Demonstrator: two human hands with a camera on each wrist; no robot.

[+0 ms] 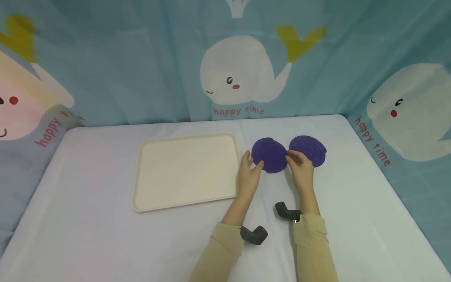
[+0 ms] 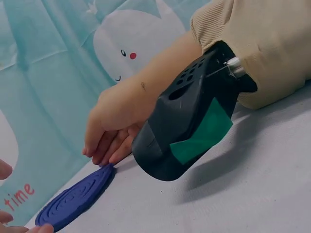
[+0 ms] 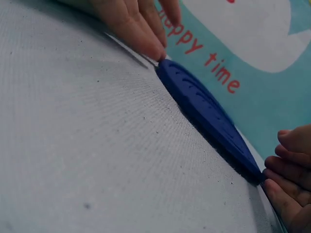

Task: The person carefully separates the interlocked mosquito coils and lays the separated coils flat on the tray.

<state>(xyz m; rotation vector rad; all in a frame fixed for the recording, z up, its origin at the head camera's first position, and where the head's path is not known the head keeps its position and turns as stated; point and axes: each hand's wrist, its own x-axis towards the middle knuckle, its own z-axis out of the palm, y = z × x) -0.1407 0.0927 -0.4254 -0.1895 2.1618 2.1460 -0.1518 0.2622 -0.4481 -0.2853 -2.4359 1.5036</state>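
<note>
A purple spiral disc (image 1: 269,153), round with concentric ridges, lies on the white cloth between the two hands. The left hand (image 1: 249,176) is at its left edge, thumb touching the near rim and the other fingers spread upward. The right hand (image 1: 302,172) pinches the right rim with thumb and fingertips. In the left wrist view the disc (image 2: 75,199) spans from the left fingertips to the right fingers. The right wrist view shows the disc (image 3: 209,121) edge-on, a left fingertip against one end. A second purple spiral disc (image 1: 310,150) lies just beyond the right hand, partly covered by it.
A cream rectangular tray (image 1: 136,184) lies left of the hands, close beside the left wrist. White cloth (image 1: 88,235) covers the table. A blue curtain (image 1: 141,78) with whale prints hangs along the back and sides. Dark camera mounts (image 1: 254,235) stick out from both wrists.
</note>
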